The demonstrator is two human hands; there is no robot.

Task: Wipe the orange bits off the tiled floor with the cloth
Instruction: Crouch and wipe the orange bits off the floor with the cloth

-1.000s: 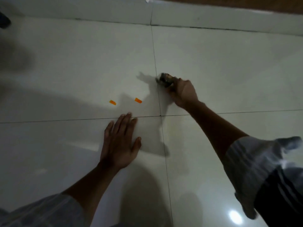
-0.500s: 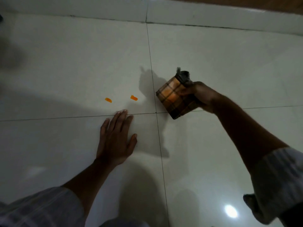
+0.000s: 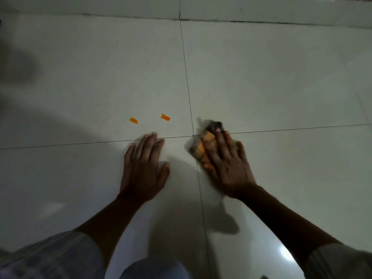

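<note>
Down from the air comes the cloth (image 3: 201, 147), now pressed to the floor (image 3: 261, 77) under my right hand (image 3: 225, 164), fingers spread flat over it for wiping. My left hand (image 3: 144, 168) lies open, palm down, bracing me. Both orange bits (image 3: 165, 117) sit just beyond its fingertips, left of the cloth.

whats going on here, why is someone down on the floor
A person is crouched over a pale tiled floor, about to wipe it. The right hand presses a folded orange checked cloth flat onto the tiles, right by the spot where four tiles meet. The left hand lies flat on the floor, fingers straight, as a prop. Two small orange bits lie just beyond the left hand, to the left of the cloth, not yet touched.
</note>
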